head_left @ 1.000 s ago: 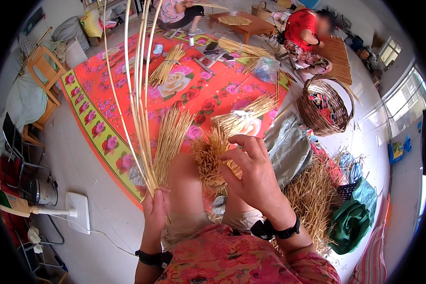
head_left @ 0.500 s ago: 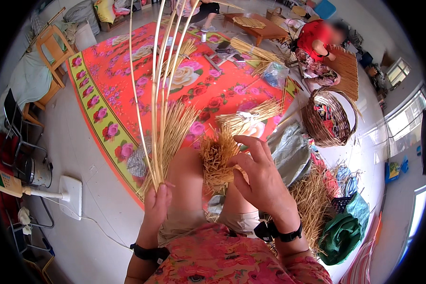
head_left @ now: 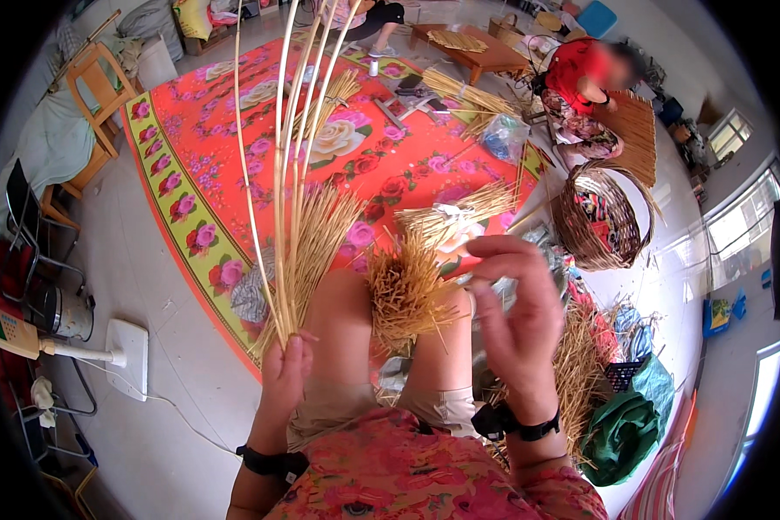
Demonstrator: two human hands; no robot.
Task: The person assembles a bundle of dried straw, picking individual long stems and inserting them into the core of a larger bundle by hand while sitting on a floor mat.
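My left hand (head_left: pixel 288 368) is closed round the lower ends of several long pale straw stalks (head_left: pixel 283 199), which rise up and fan apart a little. Between my knees stands a thick straw bundle (head_left: pixel 412 290), its cut ends facing up. To the right of that bundle, above my right knee, my right hand (head_left: pixel 524 316) hovers with fingers bent and the thumb apart, and nothing shows in it. Beside my left knee, behind the held stalks, a looser straw bundle (head_left: pixel 325 238) lies on the flowered red mat (head_left: pixel 204 143).
A tied straw bundle (head_left: pixel 459 212) lies ahead on the mat. At the right are a wicker basket (head_left: pixel 568 212), a heap of loose straw (head_left: pixel 572 381) and a green bag (head_left: pixel 624 438). A person in red (head_left: pixel 572 74) sits beyond, holding a woven straw panel (head_left: pixel 637 134).
My right hand has moved right, away from the straw bundle between my knees. The left hand and its stalks have stayed nearly still.
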